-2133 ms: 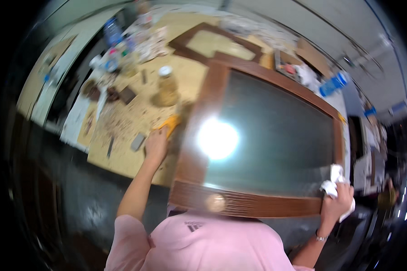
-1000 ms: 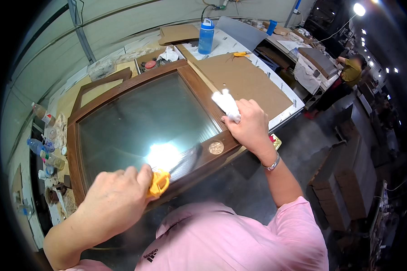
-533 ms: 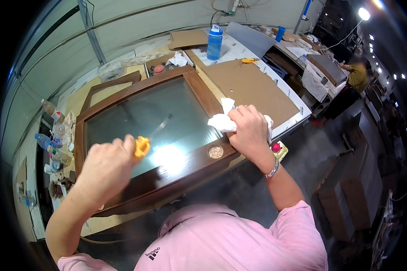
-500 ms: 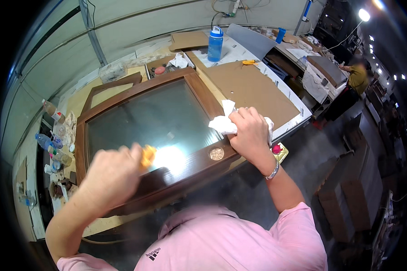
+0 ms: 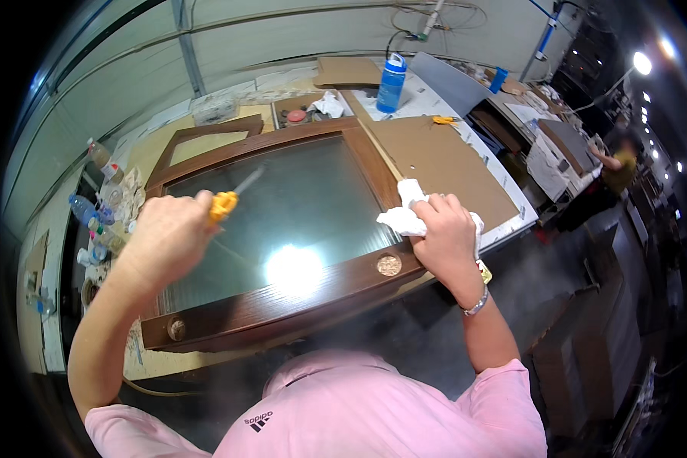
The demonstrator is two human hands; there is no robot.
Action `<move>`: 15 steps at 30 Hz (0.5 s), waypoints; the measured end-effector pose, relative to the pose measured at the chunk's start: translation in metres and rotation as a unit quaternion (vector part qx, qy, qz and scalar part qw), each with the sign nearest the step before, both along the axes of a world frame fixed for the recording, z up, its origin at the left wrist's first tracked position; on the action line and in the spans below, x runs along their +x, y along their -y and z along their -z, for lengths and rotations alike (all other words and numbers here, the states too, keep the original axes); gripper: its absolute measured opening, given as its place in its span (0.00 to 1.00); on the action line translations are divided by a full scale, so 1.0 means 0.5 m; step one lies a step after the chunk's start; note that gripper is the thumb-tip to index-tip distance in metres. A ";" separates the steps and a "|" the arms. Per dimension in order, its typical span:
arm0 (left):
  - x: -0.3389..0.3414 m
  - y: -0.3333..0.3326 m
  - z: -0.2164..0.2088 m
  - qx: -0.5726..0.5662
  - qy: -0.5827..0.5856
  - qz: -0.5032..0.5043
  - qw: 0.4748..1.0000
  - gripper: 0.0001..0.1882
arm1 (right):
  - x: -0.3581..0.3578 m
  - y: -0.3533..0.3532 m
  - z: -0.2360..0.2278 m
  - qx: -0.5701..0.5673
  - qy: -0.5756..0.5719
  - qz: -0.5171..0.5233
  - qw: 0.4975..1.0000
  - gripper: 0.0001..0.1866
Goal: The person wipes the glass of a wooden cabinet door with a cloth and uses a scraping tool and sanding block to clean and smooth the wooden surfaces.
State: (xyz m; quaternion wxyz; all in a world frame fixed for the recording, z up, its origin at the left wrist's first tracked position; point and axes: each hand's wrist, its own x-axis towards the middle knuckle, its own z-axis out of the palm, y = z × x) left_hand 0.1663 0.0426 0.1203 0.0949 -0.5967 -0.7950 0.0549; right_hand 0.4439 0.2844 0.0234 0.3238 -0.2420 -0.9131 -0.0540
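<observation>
A brown wooden door panel (image 5: pixel 324 284) with a glass pane (image 5: pixel 298 202) lies on the workbench before me. My left hand (image 5: pixel 168 233) is closed around a yellow-handled tool (image 5: pixel 224 206). Its thin pale blade points up and to the right over the glass. On the right, my right hand (image 5: pixel 449 237) grips a crumpled white cloth (image 5: pixel 403 221) at the panel's near right corner. Beside it, a round hole (image 5: pixel 388 265) shows raw wood in the near rail. A second round hole (image 5: pixel 176 328) sits at the near left corner.
Plastic bottles (image 5: pixel 104 159) stand along the left. A smaller wooden frame (image 5: pixel 206 136) and an open box (image 5: pixel 296 107) lie behind the panel. Cardboard (image 5: pixel 443 164), a blue bottle (image 5: pixel 391 85) and an orange tool (image 5: pixel 445 120) are at right. Another person (image 5: pixel 618 169) stands far right.
My left hand has moved up and left with the yellow-handled tool, whose blade now shows. The view has shifted; my right hand still grips the cloth near the same corner.
</observation>
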 end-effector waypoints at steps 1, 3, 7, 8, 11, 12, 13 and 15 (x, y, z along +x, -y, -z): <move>-0.003 0.020 -0.004 0.002 0.004 -0.006 1.000 0.16 | 0.007 -0.001 -0.010 -0.005 -0.007 -0.009 1.000 0.10; 0.031 0.071 -0.006 -0.018 0.012 0.010 1.000 0.19 | 0.015 -0.014 -0.019 -0.026 -0.014 -0.014 0.999 0.11; 0.144 0.138 -0.034 -0.094 0.099 0.022 0.990 0.24 | -0.020 -0.020 -0.050 0.012 -0.016 -0.061 0.998 0.10; 0.120 0.148 -0.025 -0.043 0.101 -0.015 0.994 0.23 | -0.038 -0.017 -0.057 0.030 -0.014 -0.082 0.996 0.11; 0.049 0.188 -0.010 0.001 0.049 -0.124 0.991 0.22 | -0.079 0.026 -0.075 0.035 0.062 -0.175 0.982 0.10; 0.051 0.215 -0.010 0.009 0.059 -0.133 0.989 0.22 | -0.086 0.047 -0.081 0.036 0.088 -0.207 0.974 0.10; 0.051 0.240 -0.010 0.015 0.068 -0.136 0.988 0.21 | -0.089 0.069 -0.076 0.019 0.077 -0.270 0.960 0.12; 0.064 0.301 -0.017 0.062 0.106 -0.196 0.973 0.20 | -0.087 0.112 -0.084 0.003 0.163 -0.312 0.936 0.19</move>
